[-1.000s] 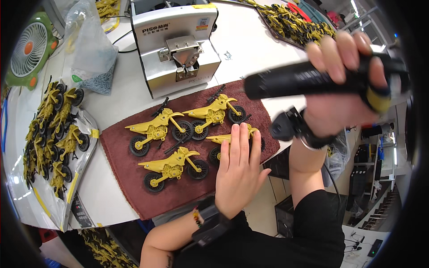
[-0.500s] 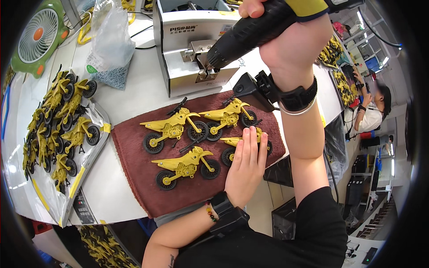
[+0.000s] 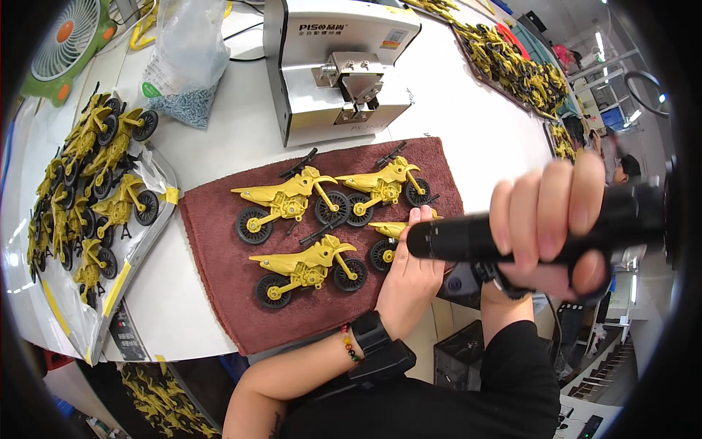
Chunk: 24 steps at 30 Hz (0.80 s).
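Left hand: lay flat, palm down, fingers released and extended, pressing on a yellow toy motorcycle at the right edge of the brown towel.
Right hand: clenched around a black electric screwdriver, held level above the towel's right edge, tip pointing left, just over the left hand.
Towel: lay at the front edge of the tabletop; three more yellow motorcycles lay on it, left of the hands.
Behind towel: grey screw feeder.
Left edge: tray of finished motorcycles.
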Each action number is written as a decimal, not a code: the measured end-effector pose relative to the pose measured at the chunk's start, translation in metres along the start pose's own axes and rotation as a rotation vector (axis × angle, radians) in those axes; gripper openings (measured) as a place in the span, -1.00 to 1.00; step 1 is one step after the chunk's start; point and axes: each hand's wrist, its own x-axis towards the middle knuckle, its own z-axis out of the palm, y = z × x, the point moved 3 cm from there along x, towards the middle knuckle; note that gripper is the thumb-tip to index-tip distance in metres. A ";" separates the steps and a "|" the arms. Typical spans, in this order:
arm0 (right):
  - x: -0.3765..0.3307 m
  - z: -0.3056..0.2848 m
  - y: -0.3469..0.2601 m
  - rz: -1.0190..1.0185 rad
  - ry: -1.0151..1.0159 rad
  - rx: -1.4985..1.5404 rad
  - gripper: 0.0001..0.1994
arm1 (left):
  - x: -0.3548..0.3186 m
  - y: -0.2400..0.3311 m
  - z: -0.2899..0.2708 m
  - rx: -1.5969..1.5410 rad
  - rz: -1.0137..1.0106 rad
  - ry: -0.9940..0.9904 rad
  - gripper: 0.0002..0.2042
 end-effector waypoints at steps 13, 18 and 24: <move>-0.030 -0.003 0.012 0.083 0.008 0.022 -0.67 | 0.003 -0.002 0.001 -0.083 -0.074 0.101 -0.50; -0.026 0.003 0.010 0.067 -0.042 -0.059 -0.72 | 0.002 0.000 0.005 -0.079 -0.061 0.103 -0.47; -0.024 0.006 0.014 0.060 -0.148 -0.150 -0.72 | 0.002 0.000 0.006 -0.096 -0.067 0.111 -0.46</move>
